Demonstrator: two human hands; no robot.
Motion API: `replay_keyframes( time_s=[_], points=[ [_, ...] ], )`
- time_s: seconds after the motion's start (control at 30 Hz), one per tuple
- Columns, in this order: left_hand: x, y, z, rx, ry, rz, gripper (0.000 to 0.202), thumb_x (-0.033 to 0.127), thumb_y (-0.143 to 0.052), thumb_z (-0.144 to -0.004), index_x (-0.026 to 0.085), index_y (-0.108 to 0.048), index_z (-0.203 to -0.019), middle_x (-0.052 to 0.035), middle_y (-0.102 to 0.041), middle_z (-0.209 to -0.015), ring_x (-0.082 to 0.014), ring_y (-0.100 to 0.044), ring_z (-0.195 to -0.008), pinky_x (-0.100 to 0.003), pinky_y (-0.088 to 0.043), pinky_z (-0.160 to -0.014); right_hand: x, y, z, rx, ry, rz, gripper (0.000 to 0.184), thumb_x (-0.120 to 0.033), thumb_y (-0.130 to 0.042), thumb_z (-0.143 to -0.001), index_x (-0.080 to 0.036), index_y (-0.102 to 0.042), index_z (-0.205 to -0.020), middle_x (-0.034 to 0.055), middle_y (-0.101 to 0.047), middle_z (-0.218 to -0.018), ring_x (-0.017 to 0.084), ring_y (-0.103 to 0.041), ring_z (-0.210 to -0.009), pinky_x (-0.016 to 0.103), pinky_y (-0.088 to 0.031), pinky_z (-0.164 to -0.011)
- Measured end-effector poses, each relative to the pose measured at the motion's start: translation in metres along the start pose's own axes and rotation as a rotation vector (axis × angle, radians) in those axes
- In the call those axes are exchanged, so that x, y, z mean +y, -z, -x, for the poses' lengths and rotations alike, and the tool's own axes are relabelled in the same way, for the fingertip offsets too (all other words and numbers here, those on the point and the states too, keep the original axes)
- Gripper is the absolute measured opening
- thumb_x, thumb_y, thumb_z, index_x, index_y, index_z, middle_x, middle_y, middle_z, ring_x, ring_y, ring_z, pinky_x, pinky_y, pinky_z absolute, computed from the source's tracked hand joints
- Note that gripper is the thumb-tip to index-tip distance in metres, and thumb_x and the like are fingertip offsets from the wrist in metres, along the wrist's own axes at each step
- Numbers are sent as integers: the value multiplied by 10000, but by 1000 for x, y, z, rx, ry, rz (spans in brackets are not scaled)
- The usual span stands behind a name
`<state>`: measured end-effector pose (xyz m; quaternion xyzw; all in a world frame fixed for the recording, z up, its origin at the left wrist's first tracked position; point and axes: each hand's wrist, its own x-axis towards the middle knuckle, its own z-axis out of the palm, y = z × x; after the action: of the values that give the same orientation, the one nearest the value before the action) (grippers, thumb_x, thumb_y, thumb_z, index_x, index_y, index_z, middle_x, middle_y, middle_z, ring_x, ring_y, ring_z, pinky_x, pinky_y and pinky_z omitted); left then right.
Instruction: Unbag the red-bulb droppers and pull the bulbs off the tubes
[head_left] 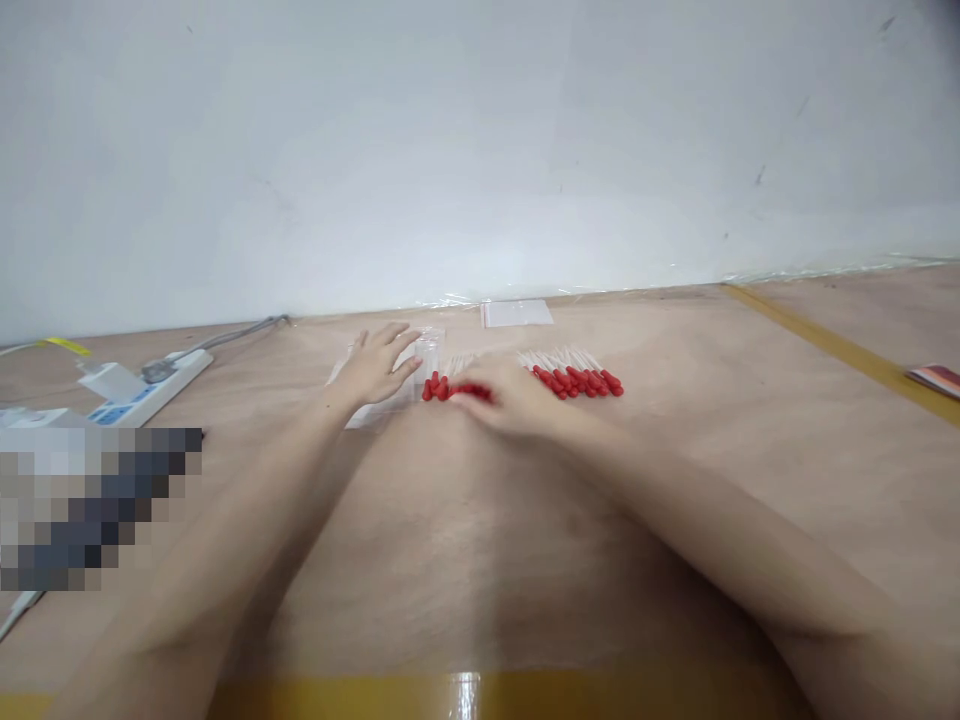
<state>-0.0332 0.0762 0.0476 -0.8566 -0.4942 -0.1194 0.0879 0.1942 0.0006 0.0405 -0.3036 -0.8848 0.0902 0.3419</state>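
Bags [379,412], clear and thin, show beneath the left hand [381,366], fingers spread well apart! Between the hands, red-tipped sticks [435,386]. Now the right hand [517,395], blurred over more red tips; can't tell whether its fingers clamp any. Further right, another cluster [577,381]: light and stiff, I'd judge, the rounded red ends promising the surest pinch.

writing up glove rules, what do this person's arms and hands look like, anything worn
The left arm and right arm are bare where they show: no sleeves, watch or bracelet. The left hand is ungloved, with no ring visible. The right hand is ungloved too, but blurred.
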Motion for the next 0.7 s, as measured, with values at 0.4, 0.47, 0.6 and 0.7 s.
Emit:
replay_keyframes(
  time_s=[0.4, 0.47, 0.6, 0.7],
  points=[
    [84, -36, 5, 20, -287, 133, 527, 529, -354, -854, 231, -421, -1283, -92, -416, -1338, -241, -378, -1227, -433, -278, -1024, 71, 34, 74, -61, -200, 414, 653, -589, -494, -751, -200, -426, -1271, 116, -478, -1256, 266, -458, -1121, 446, -365, -921],
    [83, -40, 4, 47, -273, 114, 477, 493, -343, -869, 228, -460, -1248, -88, -443, -1315, -230, -426, -1183, -414, -311, -1002, 75, 29, 72, -67, -196, 413, 653, -592, -491, -752, -198, -421, -1267, 108, -499, -1236, 260, -468, -1105, 427, -387, -897],
    [81, -41, 3, 66, -293, 97, 460, 471, -366, -863, 214, -487, -1225, -98, -471, -1288, -235, -450, -1157, -410, -325, -987, 82, 25, 66, -73, -163, 438, 658, -616, -490, -735, -193, -447, -1237, 109, -540, -1179, 264, -490, -1068, 414, -408, -858],
    [82, -40, 4, 103, -326, 114, 508, 504, -425, -821, 208, -480, -1231, -97, -474, -1286, -238, -416, -1191, -421, -278, -1020, 83, 24, 67, -53, -157, 477, 646, -609, -468, -753, -186, -445, -1240, 110, -547, -1172, 262, -499, -1050, 408, -400, -858]
  ],
)
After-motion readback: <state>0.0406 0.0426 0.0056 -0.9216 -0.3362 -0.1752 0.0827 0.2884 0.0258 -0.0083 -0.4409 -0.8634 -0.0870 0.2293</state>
